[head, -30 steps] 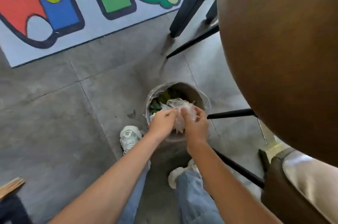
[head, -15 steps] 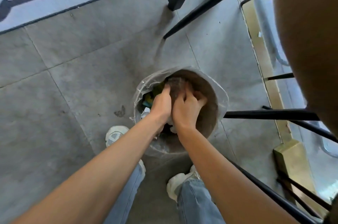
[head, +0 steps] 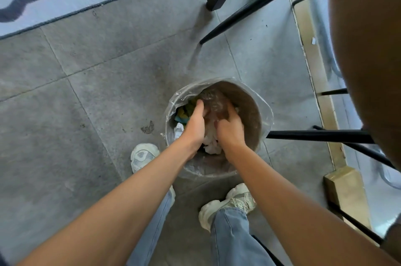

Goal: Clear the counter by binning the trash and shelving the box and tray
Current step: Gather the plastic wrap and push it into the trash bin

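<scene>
Hands inside a lined bin [head: 258, 113]: left hand [head: 194, 123] and right hand [head: 231, 127] press side by side, fingers spread, on crumpled clear-and-white trash [head: 211, 142] lying directly beneath and between them, equally near both. Neither visibly grips it.

Light-blue jeans [head: 234, 239], off-white sneakers [head: 230, 202]

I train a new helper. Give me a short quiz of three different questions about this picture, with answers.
1. True or false: both hands are inside the trash bin.
2. What lines the bin: (a) clear plastic bag, (b) cloth, (c) nothing?
3. Fill in: the white crumpled trash lies between the left hand and the ____ hand.

Key: 1 true; 2 a; 3 right.
</scene>
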